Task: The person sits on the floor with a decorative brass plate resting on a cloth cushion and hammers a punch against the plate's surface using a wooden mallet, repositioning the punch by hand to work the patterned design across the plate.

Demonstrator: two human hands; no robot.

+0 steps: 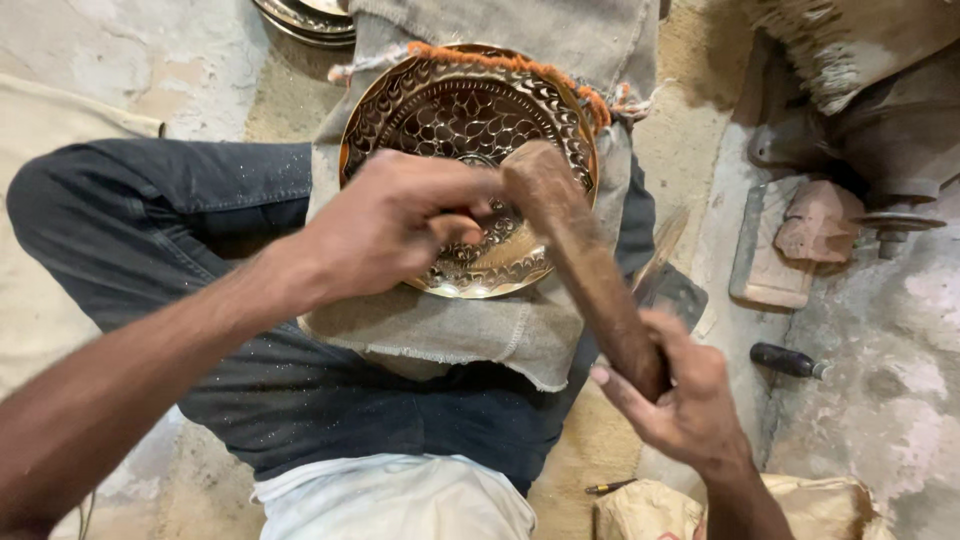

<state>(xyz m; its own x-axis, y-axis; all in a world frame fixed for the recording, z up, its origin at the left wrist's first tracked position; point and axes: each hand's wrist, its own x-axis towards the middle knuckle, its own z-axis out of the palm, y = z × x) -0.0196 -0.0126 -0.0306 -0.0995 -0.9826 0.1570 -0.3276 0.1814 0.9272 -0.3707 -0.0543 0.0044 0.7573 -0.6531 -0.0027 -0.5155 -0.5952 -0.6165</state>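
The floor was rough grey concrete, patchy and worn, with pale blotches where the surface had flaked. A band of sandy dust ran down it from the top edge. To the right stood a heavy, grimy machine base of dull metal, with a frayed sack draped over its top. Beside it lay a flat stone slab and a reddish block. A dark-handled tool rested on the concrete nearby. Stacked metal plates showed at the top edge. A tan cloth bag sat at the bottom right, and a pale sheet covered the floor at left. The light was soft and even.
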